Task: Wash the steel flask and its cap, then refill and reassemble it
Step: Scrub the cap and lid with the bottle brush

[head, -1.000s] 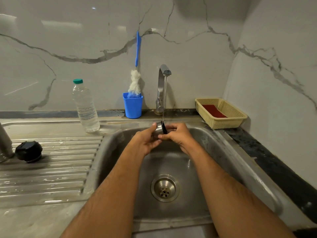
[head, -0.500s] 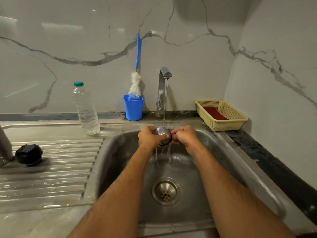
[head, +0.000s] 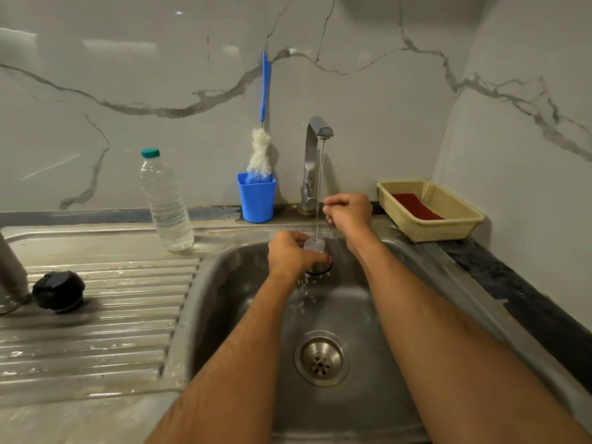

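Observation:
My left hand (head: 293,254) grips the small steel cap (head: 317,255) over the sink basin (head: 368,315), mouth up under the thin stream from the tap (head: 312,155). Water spills over the cap and drips down. My right hand (head: 347,210) hovers above and to the right of the cap, beside the stream, with its fingers curled and nothing in them. The steel flask body (head: 11,277) stands at the far left edge, partly cut off. Its black stopper (head: 59,291) lies on the ribbed drainboard beside it.
A clear water bottle (head: 165,203) with a green lid stands behind the drainboard (head: 96,331). A blue cup (head: 257,200) holds a bottle brush by the tap. A cream basket (head: 448,219) with a red sponge (head: 416,206) sits at the right. The drain (head: 322,358) is mid-basin.
My right hand has let go of the cap and risen up and right, toward the tap. My left hand alone now holds the cap under the stream.

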